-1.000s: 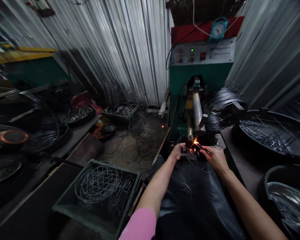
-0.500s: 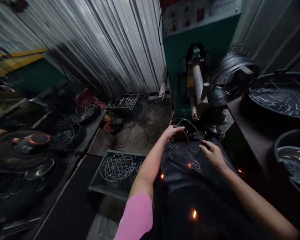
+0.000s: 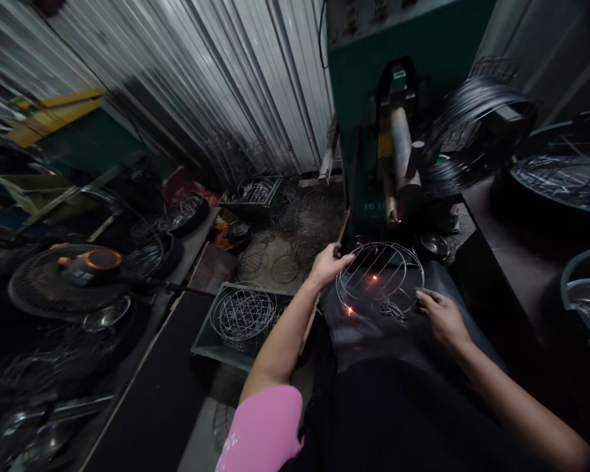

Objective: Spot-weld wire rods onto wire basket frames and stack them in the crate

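Between my hands is a round wire rack [image 3: 394, 246] with parallel bars across it, tilted over a dark apron [image 3: 358, 347] on my lap. My left hand [image 3: 328, 263] grips its left rim, thumb along the wire. At the right rim, my right hand [image 3: 440, 313] pinches the wire between thumb and fingers. A small heap of short wire pieces [image 3: 394, 312] lies on the apron, seen below the rack. Glowing sparks [image 3: 349, 311] show near the rack's lower left edge. Beyond the rack stand the welding machine's metal electrode arms [image 3: 402, 151].
A green crate [image 3: 216, 347] of round wire grids sits to the left. Wire rings [image 3: 285, 269] lie on the floor. At right are a wire coil [image 3: 472, 131] and a tub of short wires [image 3: 570, 190]. A fan [image 3: 54, 282] stands far left.
The rack has come down and toward me, tilting flatter so its bars show. Both hands still hold its rim and are slightly farther apart. Sparks have shifted; the camera view has moved too.
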A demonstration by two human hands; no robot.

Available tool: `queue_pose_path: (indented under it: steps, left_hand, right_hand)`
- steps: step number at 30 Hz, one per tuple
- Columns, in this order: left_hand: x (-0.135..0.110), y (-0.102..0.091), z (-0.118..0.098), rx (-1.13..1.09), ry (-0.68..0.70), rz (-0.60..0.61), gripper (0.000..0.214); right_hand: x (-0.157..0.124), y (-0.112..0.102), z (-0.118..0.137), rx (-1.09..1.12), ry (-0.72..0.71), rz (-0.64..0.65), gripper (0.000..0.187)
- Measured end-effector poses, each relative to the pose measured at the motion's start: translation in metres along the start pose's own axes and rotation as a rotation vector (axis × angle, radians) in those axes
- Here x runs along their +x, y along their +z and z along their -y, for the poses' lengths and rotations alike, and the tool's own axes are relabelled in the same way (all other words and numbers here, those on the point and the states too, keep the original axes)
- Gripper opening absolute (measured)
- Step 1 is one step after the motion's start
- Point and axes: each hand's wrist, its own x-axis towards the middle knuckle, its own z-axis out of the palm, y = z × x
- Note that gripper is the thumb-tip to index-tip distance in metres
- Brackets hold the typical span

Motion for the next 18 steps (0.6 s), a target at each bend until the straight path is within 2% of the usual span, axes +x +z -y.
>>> queue_pose_path:
  steps: [2,4,7,9,11,14,18]
  left_hand:
    - [-0.026,-0.005,0.038,-0.102,-0.22,-0.051,0.047]
    - [-0.047,-0.006,0.07,-0.231,-0.433,-0.037,0.051]
    - [-0.062,-0.002,0.095,-0.402,-0.595,0.068,0.052]
    - [-0.062,0.002,0.1,-0.435,-0.604,0.148,0.053]
    - [-0.059,0.007,0.101,-0.375,-0.586,0.175,0.053]
    - [-0.054,0.012,0.098,-0.271,-0.593,0.123,0.057]
    - [-0.054,0.015,0.094,-0.246,-0.576,0.083,0.068]
  right_hand:
    - [0.003,-0.002,-0.005,0.02,0.029,-0.008,0.033]
    - [0.005,-0.002,-0.007,-0.001,0.026,0.0,0.034]
    - [0.009,0.0,-0.007,-0.064,-0.002,0.013,0.04]
    - [0.012,0.001,-0.008,-0.105,-0.026,0.019,0.043]
    - [0.016,0.0,-0.012,-0.143,-0.046,0.03,0.044]
    - [0.022,-0.004,-0.017,-0.174,-0.061,0.04,0.044]
    - [0.021,-0.009,-0.018,-0.215,-0.103,0.046,0.043]
